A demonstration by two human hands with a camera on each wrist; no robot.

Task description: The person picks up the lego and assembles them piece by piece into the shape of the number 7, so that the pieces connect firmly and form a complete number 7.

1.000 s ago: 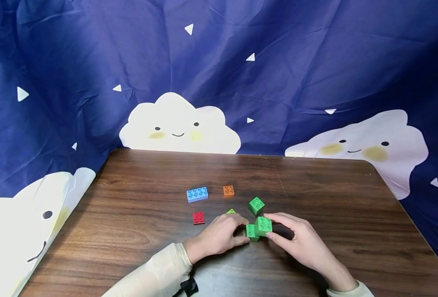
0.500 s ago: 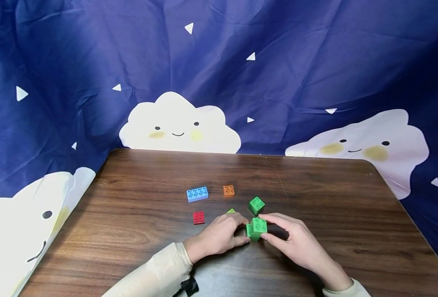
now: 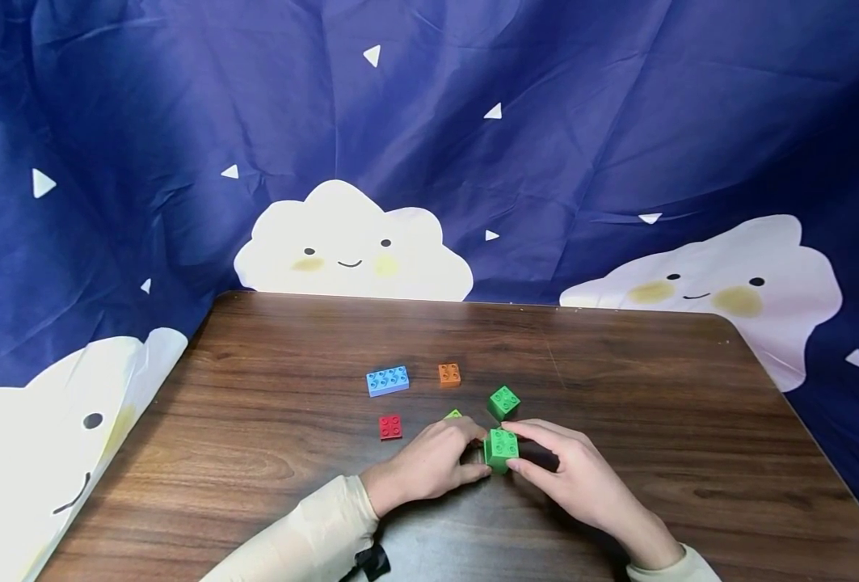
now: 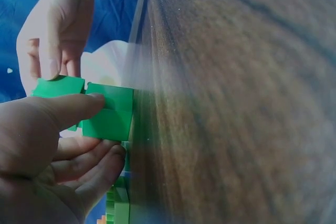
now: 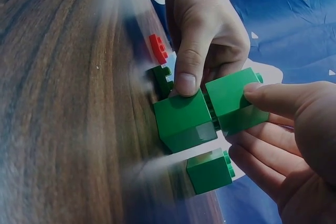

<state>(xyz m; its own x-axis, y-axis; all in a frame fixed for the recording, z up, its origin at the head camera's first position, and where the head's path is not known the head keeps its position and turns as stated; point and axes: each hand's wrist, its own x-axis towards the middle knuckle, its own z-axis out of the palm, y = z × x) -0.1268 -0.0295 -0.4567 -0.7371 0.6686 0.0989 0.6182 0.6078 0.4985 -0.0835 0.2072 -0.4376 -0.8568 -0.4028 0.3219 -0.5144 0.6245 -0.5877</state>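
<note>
On the table, my left hand [image 3: 429, 462] pinches a lower green toy brick [image 5: 184, 121] between thumb and fingers. My right hand [image 3: 589, 477] holds an upper green brick [image 3: 502, 443] directly over it, thumb on one side and fingers on the other. Studs of the lower brick show in a narrow gap between the two in the right wrist view, and the upper brick [image 5: 233, 98] looks slightly tilted there. From the head view the upper brick covers most of the lower one. Just behind them stands a third green brick [image 3: 503, 402].
A lime green brick [image 3: 453, 414] is partly hidden behind my left hand. Farther left lie a red brick [image 3: 390, 427], a blue brick [image 3: 388, 381] and an orange brick [image 3: 448, 374]. Past the far edge of the wooden table [image 3: 291, 339] hangs a blue cloth [image 3: 414, 121].
My right hand has moved the upper green brick leftward and over the lower brick, which was beside it in view a second ago. The left hand has kept its grip and place.
</note>
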